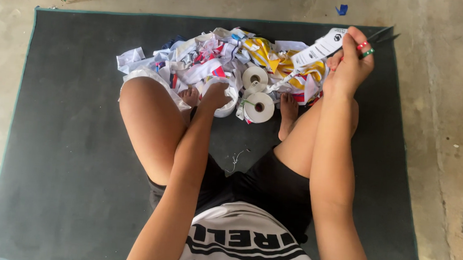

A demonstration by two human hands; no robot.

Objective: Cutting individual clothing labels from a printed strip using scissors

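Left hand [216, 94], arm stretched forward between the knees, closes over a white tape roll [228, 101]. Right hand [349, 65], raised and well apart to the right, grips scissors [380, 37] and a white label strip [315, 51]. Between the hands lie two more rolls [258, 106]; beyond them, a scrap pile [214, 55] on the dark mat [67, 137].
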